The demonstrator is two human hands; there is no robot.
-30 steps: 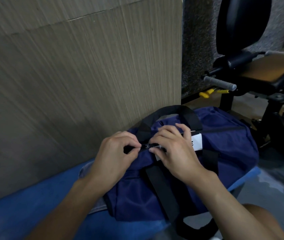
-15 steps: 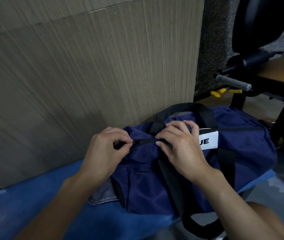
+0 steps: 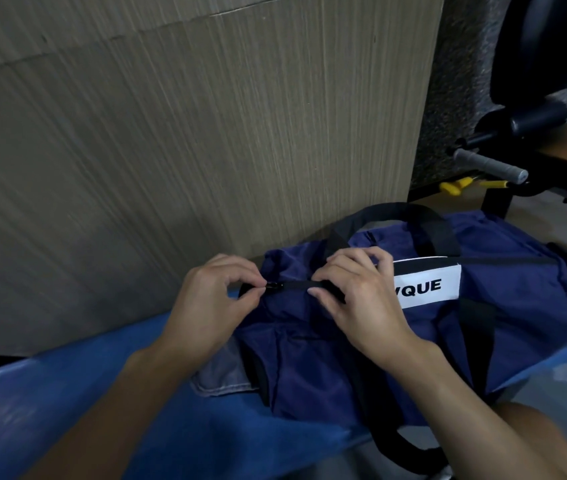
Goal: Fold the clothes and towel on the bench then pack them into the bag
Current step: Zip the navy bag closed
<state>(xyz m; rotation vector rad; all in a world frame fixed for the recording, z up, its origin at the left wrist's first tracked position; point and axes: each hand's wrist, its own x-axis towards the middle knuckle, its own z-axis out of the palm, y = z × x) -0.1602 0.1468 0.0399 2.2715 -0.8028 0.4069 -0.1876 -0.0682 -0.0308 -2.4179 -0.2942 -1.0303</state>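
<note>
Closing step, frame centre: left grip [image 3: 212,306] pinches the zipper pull [image 3: 272,285]; right grip [image 3: 354,296] clasps the navy duffel bag [image 3: 517,306]. Next, likely, a steady pull leftward.

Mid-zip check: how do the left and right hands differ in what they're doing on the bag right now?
The left hand pinches the zipper pull between thumb and forefinger; the right hand pinches the zip tape, not the pull. The left hand sits at the end of the bag nearest the wall; the right hand is mid-bag, beside the white label. Both are curled on the same zip line.
</note>
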